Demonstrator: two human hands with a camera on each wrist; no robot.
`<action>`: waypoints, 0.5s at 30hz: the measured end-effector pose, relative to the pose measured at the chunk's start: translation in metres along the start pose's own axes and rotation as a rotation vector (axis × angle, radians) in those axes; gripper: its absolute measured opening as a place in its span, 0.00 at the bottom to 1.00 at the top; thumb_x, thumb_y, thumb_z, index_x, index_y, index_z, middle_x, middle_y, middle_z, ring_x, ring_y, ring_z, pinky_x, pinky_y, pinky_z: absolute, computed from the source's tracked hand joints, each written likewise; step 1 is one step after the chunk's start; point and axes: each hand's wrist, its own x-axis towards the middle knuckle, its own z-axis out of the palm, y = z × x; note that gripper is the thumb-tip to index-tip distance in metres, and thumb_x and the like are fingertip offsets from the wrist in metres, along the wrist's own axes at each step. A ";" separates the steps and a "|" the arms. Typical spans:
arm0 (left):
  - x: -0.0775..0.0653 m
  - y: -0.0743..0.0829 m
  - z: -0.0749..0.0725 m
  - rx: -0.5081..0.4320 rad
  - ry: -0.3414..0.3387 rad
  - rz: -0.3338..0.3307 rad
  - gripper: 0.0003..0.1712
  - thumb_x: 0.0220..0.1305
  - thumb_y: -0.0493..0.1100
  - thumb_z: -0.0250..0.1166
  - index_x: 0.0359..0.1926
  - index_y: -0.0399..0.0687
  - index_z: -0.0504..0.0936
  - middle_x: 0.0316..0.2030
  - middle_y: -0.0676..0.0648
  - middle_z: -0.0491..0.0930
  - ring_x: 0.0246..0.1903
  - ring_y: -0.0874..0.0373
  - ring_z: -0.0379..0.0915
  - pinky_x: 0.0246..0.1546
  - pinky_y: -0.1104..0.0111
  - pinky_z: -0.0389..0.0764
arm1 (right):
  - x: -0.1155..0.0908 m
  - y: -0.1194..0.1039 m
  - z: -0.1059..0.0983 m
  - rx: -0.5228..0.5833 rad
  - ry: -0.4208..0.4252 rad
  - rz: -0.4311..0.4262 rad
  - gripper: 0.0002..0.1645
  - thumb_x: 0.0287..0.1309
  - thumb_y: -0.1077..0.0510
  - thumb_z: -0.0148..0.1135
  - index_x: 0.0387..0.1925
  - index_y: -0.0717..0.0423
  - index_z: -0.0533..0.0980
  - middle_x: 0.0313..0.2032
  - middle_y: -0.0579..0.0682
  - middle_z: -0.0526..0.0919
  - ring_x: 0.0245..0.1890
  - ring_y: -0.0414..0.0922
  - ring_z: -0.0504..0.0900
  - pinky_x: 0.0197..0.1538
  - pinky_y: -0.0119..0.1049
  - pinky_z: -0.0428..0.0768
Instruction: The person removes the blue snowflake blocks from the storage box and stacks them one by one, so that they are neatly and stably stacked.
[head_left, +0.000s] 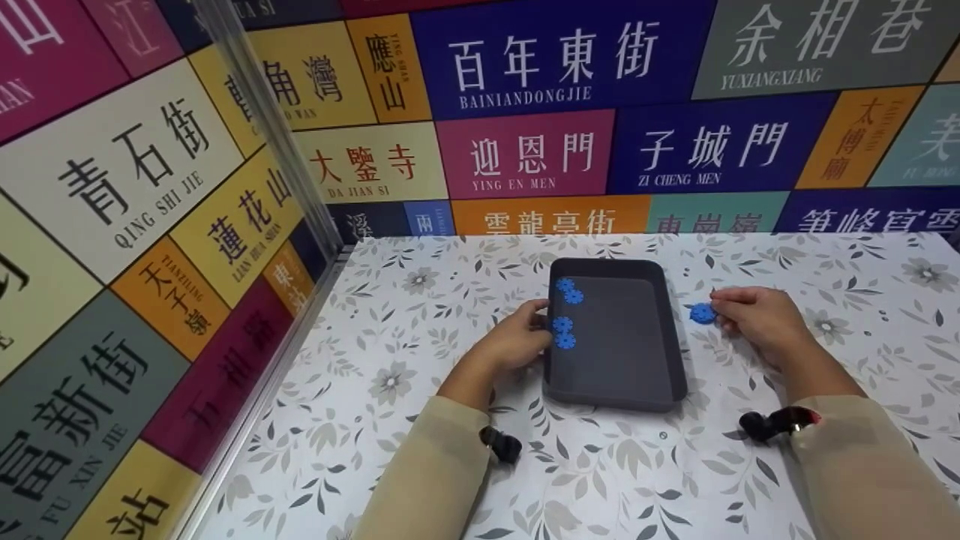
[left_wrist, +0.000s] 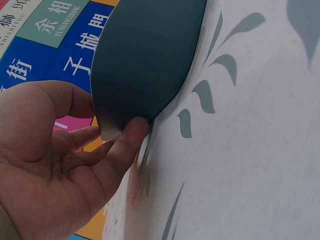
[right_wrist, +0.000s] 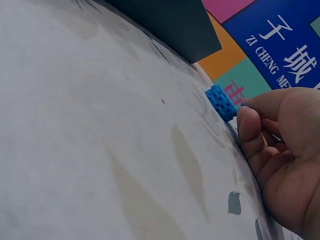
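Beyond the tray's right side, my right hand (head_left: 761,319) pinches a blue notched plastic disc cluster (head_left: 703,313) between thumb and fingertip, just above the table. In the right wrist view the cluster (right_wrist: 221,103) looks like several toothed discs stacked together. My left hand (head_left: 517,337) holds the left wall of a dark grey rectangular tray (head_left: 615,401), its thumb and curved fingers against that side. The left wrist view shows fingertips on the tray's outer wall (left_wrist: 145,55). Inside, along the left wall, lie an upper pair of blue discs (head_left: 570,291) and a lower pair (head_left: 563,333).
The table (head_left: 450,300) has a white cloth with grey leaves and flowers. Behind it stands a wall (head_left: 525,150) of coloured panels with Chinese lettering, and another panelled wall (head_left: 150,225) rises on the left. Black straps (head_left: 501,444) sit at both wrists.
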 end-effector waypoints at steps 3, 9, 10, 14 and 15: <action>0.000 0.000 0.000 -0.004 0.002 -0.004 0.43 0.69 0.40 0.59 0.83 0.51 0.61 0.73 0.39 0.75 0.66 0.46 0.78 0.66 0.53 0.82 | -0.001 -0.001 0.000 0.015 0.014 -0.015 0.30 0.75 0.49 0.65 0.67 0.65 0.77 0.30 0.30 0.87 0.30 0.31 0.83 0.35 0.27 0.85; 0.000 0.001 0.000 0.004 0.005 -0.009 0.43 0.68 0.40 0.59 0.83 0.52 0.62 0.72 0.39 0.76 0.66 0.46 0.78 0.67 0.53 0.82 | -0.004 -0.010 0.004 0.042 0.048 -0.024 0.32 0.73 0.45 0.66 0.67 0.62 0.78 0.31 0.30 0.86 0.30 0.32 0.81 0.35 0.28 0.84; 0.000 0.001 0.000 0.008 0.006 -0.009 0.43 0.68 0.40 0.59 0.83 0.52 0.62 0.72 0.39 0.76 0.66 0.46 0.78 0.67 0.53 0.81 | -0.005 -0.013 0.005 0.053 0.048 -0.028 0.31 0.73 0.44 0.67 0.67 0.60 0.79 0.32 0.31 0.86 0.30 0.32 0.81 0.36 0.28 0.84; 0.000 0.000 0.000 0.002 0.008 -0.011 0.42 0.68 0.40 0.60 0.83 0.52 0.62 0.73 0.39 0.75 0.68 0.46 0.77 0.66 0.54 0.82 | -0.009 -0.025 0.009 0.171 0.019 -0.051 0.22 0.70 0.46 0.71 0.59 0.51 0.85 0.34 0.34 0.88 0.31 0.34 0.82 0.36 0.28 0.85; 0.001 -0.001 0.000 -0.007 0.007 -0.012 0.43 0.68 0.40 0.60 0.83 0.52 0.62 0.73 0.39 0.75 0.68 0.46 0.77 0.65 0.55 0.83 | -0.011 -0.028 0.011 0.213 0.006 -0.060 0.19 0.69 0.47 0.72 0.56 0.49 0.87 0.34 0.34 0.88 0.31 0.34 0.82 0.35 0.28 0.85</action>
